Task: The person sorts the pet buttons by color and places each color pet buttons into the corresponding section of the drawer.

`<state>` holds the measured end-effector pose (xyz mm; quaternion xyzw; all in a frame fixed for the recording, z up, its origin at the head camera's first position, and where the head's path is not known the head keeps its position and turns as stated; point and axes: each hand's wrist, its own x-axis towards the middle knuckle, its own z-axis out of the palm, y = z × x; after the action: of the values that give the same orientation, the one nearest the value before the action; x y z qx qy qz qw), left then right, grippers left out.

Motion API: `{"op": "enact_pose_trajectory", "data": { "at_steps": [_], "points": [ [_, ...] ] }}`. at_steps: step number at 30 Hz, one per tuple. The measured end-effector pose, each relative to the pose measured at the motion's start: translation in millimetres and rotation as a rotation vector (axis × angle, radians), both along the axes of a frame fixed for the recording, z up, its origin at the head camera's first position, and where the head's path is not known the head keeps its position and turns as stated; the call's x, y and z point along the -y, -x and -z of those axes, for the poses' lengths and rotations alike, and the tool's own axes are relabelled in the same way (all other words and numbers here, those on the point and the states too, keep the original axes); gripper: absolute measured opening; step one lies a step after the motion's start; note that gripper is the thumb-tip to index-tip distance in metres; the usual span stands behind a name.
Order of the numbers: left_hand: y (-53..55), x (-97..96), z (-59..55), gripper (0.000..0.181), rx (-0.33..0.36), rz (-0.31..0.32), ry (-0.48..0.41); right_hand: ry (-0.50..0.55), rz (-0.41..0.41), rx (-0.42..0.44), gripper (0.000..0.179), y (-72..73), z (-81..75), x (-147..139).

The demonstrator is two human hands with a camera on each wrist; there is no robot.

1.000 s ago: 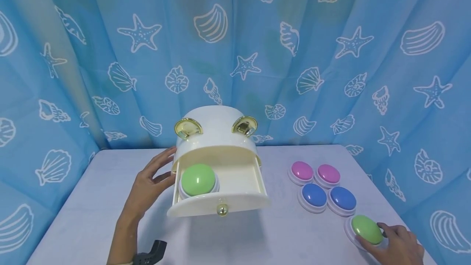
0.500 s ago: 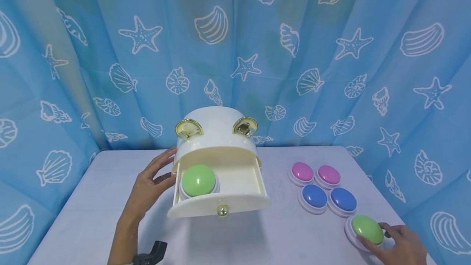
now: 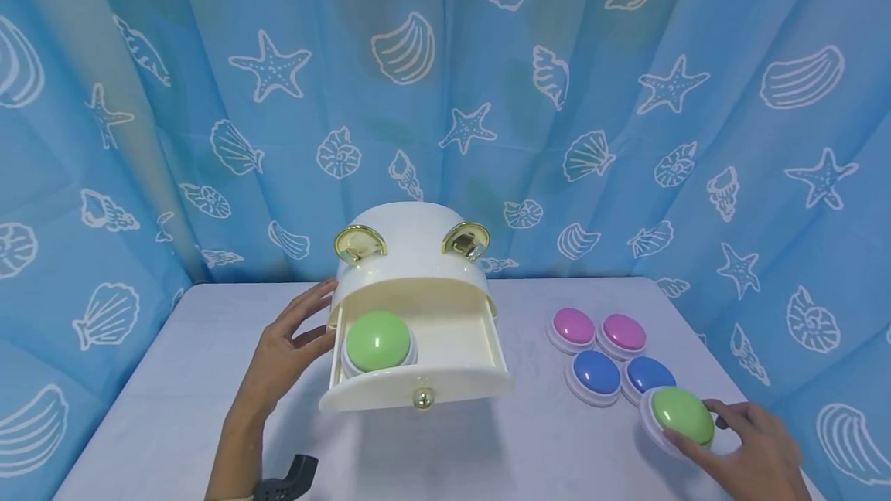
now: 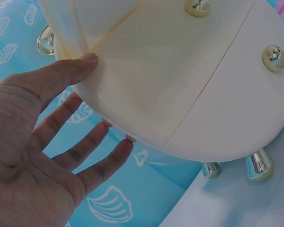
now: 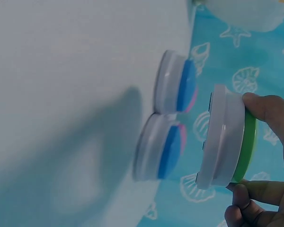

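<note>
A white drawer box [image 3: 418,242] with gold ears and gold feet stands at the middle of the table, its drawer [image 3: 455,387] pulled out. Inside the drawer, on the left, sits a green dome button [image 3: 378,342] on a white base. My left hand [image 3: 285,358] rests against the box's left side, thumb and straight, spread fingers at its wall in the left wrist view. At the lower right, my right hand [image 3: 755,443] pinches a second green button [image 3: 682,414] between thumb and fingers. The right wrist view shows this button tilted on edge, raised off the table, its underside partly visible.
Two blue buttons [image 3: 596,373] and two pink buttons [image 3: 574,326] stand grouped on the white table [image 3: 543,439], right of the box. The held button overlaps one blue button in the head view. A blue shell-print curtain [image 3: 445,99] hangs behind and around the table.
My right hand has lifted the green button off the table and shifted it slightly up and to the left. My left hand, the box and its drawer stay as they were.
</note>
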<state>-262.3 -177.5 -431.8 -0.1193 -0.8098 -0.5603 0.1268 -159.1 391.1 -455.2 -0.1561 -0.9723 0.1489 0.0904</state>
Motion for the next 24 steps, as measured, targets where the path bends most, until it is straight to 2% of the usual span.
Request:
{"op": "enact_pose_trajectory", "data": {
  "at_steps": [7, 15, 21, 24],
  "points": [
    [1.1, 0.6, 1.6, 0.065, -0.004, -0.001, 0.0, 0.034, -0.05, 0.035, 0.099, 5.8, -19.0, 16],
    [1.7, 0.0, 0.4, 0.065, -0.007, 0.006, -0.008, 0.013, -0.119, -0.067, 0.089, 7.1, -39.6, 37],
    [1.2, 0.3, 0.9, 0.065, -0.006, 0.005, -0.012, 0.02, -0.141, -0.052, 0.098, 13.2, -56.0, 56],
    [0.6, 0.5, 0.8, 0.066, -0.004, 0.005, -0.015, 0.025, -0.165, -0.087, 0.095, 14.7, -60.8, 66]
  ]
}}
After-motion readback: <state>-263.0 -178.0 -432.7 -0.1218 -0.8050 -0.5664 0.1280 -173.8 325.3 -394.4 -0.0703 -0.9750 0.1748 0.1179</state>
